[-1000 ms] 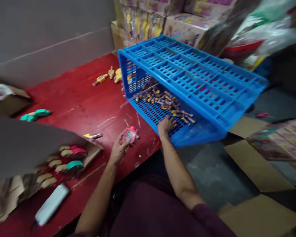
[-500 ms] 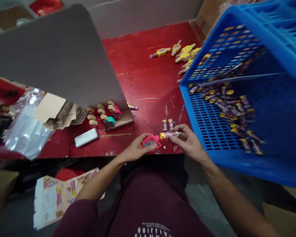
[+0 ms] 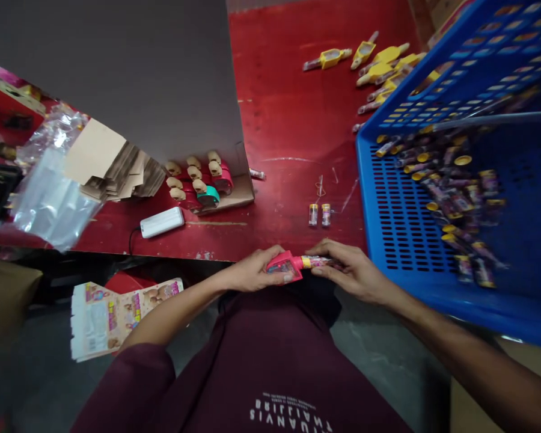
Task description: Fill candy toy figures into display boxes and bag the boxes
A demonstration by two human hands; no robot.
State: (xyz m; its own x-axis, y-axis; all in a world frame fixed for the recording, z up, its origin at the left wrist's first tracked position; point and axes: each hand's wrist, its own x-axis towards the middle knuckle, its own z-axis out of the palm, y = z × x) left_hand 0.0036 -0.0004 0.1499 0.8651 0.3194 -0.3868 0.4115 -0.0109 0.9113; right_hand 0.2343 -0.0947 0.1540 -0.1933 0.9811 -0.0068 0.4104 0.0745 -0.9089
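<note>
Left hand closed around the pink case over the desk's near edge; the tube meets the case's end, right hand pinching it, fingers nearly closed; further right, the blue crate holds more tubes.

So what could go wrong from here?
The pink case and the tube at its neck are held at the table's front edge, so a slip might send them to the floor. The tube could jam if the hands meet at a slant. The two small tubes just beyond might get knocked.
</note>
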